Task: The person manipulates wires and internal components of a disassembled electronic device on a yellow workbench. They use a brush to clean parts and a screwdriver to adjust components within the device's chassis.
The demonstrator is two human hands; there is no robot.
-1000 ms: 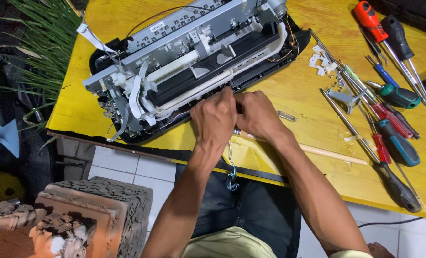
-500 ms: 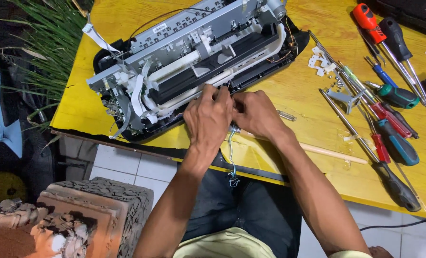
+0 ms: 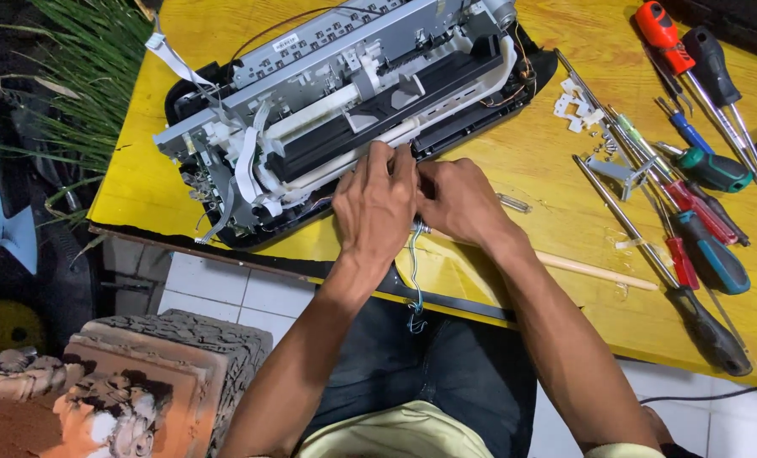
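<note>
The left hand and right hand have crept slightly up along the opened printer's front edge, with a blue wire now dangling below them.

A yellow table with a chipped, dark front edge is carrying everything I am working on, and the opened printer is sitting slantwise across its far left part in its black base. To my right a row of screwdrivers with red, black, green and blue handles is lying side by side, with a few small white plastic parts and a little grey metal bracket lying just beside their shafts. A thin wooden stick is lying near the front edge, and a bundle of wires is hanging over that edge towards my lap.
</note>
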